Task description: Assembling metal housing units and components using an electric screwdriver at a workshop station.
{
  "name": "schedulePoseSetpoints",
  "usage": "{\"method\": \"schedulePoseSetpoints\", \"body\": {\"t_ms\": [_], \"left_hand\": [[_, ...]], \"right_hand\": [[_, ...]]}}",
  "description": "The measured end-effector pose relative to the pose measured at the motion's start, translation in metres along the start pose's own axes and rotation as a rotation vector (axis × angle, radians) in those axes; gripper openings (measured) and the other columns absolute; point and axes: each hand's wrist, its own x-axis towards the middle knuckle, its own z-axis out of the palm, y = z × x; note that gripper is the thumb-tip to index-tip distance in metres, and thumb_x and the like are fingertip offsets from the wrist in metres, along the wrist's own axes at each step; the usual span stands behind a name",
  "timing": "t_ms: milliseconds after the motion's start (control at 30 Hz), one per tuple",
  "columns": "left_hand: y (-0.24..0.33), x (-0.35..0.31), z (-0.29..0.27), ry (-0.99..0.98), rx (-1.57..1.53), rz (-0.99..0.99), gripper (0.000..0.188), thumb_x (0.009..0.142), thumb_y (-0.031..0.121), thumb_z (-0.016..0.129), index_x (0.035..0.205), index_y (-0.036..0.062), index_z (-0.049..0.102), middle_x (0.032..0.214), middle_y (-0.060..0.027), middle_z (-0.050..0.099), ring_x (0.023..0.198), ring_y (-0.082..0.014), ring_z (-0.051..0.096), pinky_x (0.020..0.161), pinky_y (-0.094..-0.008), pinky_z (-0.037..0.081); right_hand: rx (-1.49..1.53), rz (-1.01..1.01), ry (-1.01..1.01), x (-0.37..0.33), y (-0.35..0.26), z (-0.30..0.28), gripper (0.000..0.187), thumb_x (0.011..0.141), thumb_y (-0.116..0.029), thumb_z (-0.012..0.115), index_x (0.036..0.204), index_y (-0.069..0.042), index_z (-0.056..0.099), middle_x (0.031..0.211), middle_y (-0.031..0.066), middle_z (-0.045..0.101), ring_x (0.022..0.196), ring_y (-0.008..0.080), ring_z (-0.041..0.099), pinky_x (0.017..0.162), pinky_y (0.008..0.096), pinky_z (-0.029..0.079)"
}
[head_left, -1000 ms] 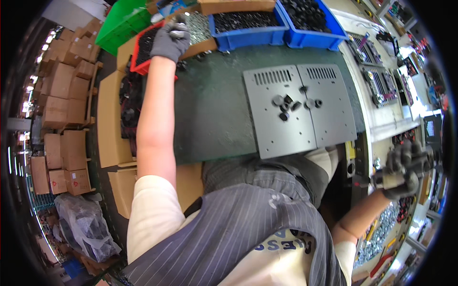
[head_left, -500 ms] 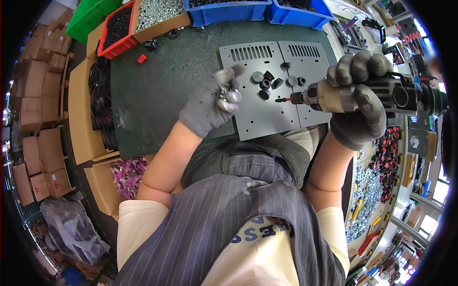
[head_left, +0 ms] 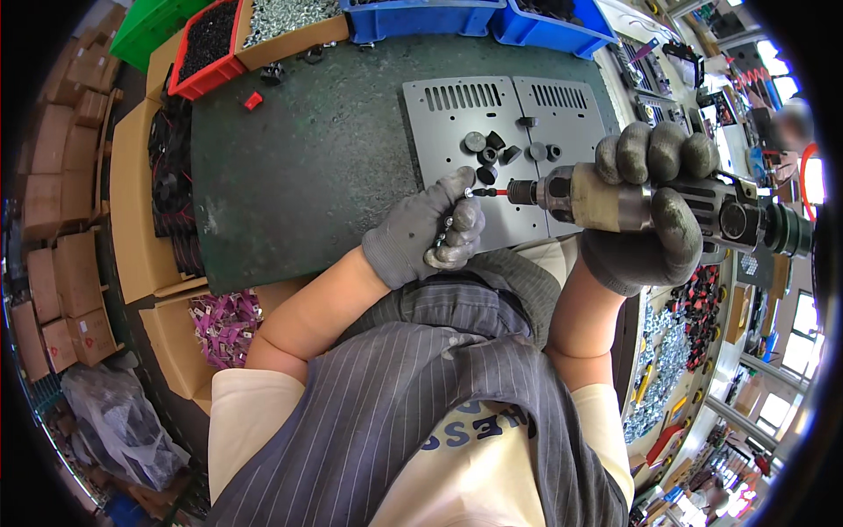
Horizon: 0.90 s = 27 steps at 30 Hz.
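Observation:
My right hand, in a grey glove, is wrapped round a power screwdriver held level, its red-collared bit pointing left. My gloved left hand is closed on several small silvery screws. Between its thumb and forefinger is one screw, at the tip of the bit. Behind the hands, two grey slotted metal panels lie side by side on the dark green table. Several black round rubber feet are grouped on the panels, some tipped on their sides.
Along the far edge stand a red bin of dark screws, a cardboard box of silvery screws and blue bins. A red piece lies far left. Open cartons stand left; a parts-laden bench is at right.
My left hand has moved right and nearer, bringing a screw to the bit. The screwdriver has shifted left and slightly nearer. The panels and rubber feet stay in place.

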Motion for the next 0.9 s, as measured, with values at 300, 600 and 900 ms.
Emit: {"method": "schedulePoseSetpoints", "body": {"t_ms": [300, 600, 900], "left_hand": [[-0.006, 0.000, 0.005, 0.079, 0.235, 0.096, 0.051, 0.093, 0.051, 0.041, 0.061, 0.0121, 0.051, 0.051, -0.0001, 0.038, 0.036, -0.0087, 0.032, 0.031, -0.0200, 0.026], [0.052, 0.016, -0.015, 0.135, 0.997, 0.465, 0.045, 0.087, 0.041, 0.057, 0.104, -0.0010, 0.061, 0.072, -0.0036, 0.059, 0.061, -0.0079, 0.054, 0.054, -0.0204, 0.042], [0.090, 0.057, -0.010, 0.556, 1.815, 0.598, 0.029, 0.080, 0.038, 0.063, 0.096, 0.0141, 0.068, 0.089, -0.0093, 0.067, 0.080, -0.0255, 0.064, 0.072, -0.0361, 0.049]], "right_hand": [[-0.029, -0.007, -0.051, -0.007, -0.003, -0.005, 0.034, 0.068, -0.008, 0.057, 0.099, -0.011, 0.043, 0.080, 0.0014, 0.034, 0.073, 0.0147, 0.037, 0.064, 0.0288, 0.033], [0.070, 0.008, 0.276, 0.004, -0.012, -0.053, 0.038, 0.072, -0.009, 0.057, 0.110, -0.006, 0.050, 0.092, 0.0086, 0.052, 0.084, 0.0220, 0.050, 0.077, 0.0370, 0.044], [-0.024, 0.055, 0.348, 0.008, 0.000, -0.057, 0.041, 0.071, -0.009, 0.055, 0.112, -0.006, 0.049, 0.092, 0.0092, 0.054, 0.084, 0.0222, 0.052, 0.078, 0.0375, 0.045]]}}
